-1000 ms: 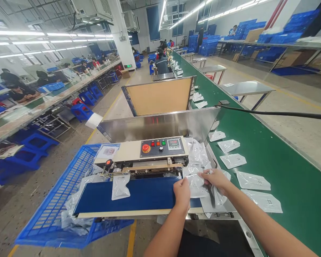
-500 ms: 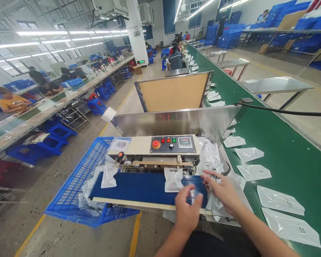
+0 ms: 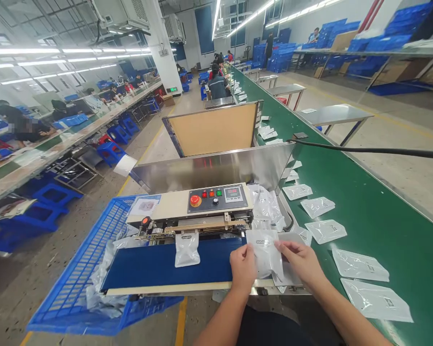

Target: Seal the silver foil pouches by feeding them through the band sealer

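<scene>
A white plastic pouch [image 3: 265, 254] stands roughly upright between my hands, at the right end of the sealing machine's blue belt [image 3: 144, 266]. My left hand [image 3: 243, 269] is closed on its left edge. With thumb and fingers, my right hand [image 3: 301, 260] pinches its upper right side. Another white pouch [image 3: 187, 251] hangs by its top from the band sealer [image 3: 173, 206], over the belt. Behind the held pouch lies a heap of white pouches [image 3: 265, 204], partly hidden by it.
On my right, the green conveyor belt [image 3: 361, 211] carries several white pouches in a line. A blue basket [image 3: 72, 283] with sealed-looking pouches stands at the machine's left end. A metal panel [image 3: 209, 168] rises behind the machine, and a black cable [image 3: 364, 150] crosses the conveyor.
My hands have closed on a white pouch and hold it up at the belt's right end. The pouch in the sealer has moved left; the one farther left is gone from the belt.
</scene>
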The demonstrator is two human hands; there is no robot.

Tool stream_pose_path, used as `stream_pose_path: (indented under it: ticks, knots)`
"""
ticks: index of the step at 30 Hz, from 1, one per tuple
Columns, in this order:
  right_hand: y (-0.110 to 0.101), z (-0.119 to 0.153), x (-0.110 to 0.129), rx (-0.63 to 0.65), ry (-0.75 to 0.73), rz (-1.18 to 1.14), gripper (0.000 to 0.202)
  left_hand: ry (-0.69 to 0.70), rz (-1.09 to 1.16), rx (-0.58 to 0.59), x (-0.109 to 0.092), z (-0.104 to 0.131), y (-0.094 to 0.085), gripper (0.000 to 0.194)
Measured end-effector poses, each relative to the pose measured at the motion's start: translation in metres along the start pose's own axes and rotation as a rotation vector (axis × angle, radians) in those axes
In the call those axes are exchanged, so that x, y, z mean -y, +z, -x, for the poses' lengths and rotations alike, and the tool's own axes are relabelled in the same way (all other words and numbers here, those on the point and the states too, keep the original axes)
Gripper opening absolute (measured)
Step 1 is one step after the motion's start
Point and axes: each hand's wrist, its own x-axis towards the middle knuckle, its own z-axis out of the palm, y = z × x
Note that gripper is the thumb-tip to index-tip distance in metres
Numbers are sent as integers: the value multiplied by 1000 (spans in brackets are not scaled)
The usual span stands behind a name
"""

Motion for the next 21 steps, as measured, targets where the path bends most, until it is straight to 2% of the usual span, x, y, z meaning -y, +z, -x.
stream_pose_path:
  ticks: [3, 6, 9, 12, 15, 18, 19, 21]
  knots:
    - [2, -19, -3, -66, 139, -89, 54, -103, 10, -98, 8, -22, 12, 59]
    - [16, -34, 7, -48, 189, -112, 41, -124, 30, -122, 12, -40, 11, 58]
    - [32, -37, 20, 114, 216, -128, 38, -128, 47, -165, 13, -47, -9, 60]
    - [32, -28, 21, 287, 242, -128, 47, -123, 57, -215, 8, -47, -40, 61]
    - [5, -5, 2, 278, 250, -61, 56, -108, 41, -297, -1, -39, -72, 59]
    - [-40, 36, -38, 159, 239, -13, 60, -32, -41, -429, -9, -21, -99, 56]
    - [-56, 54, -54, 107, 244, -6, 62, 52, -104, -520, -10, -15, -104, 55]
    - [-83, 98, -91, -29, 251, 20, 63, 196, -162, -576, -10, -4, -109, 54]
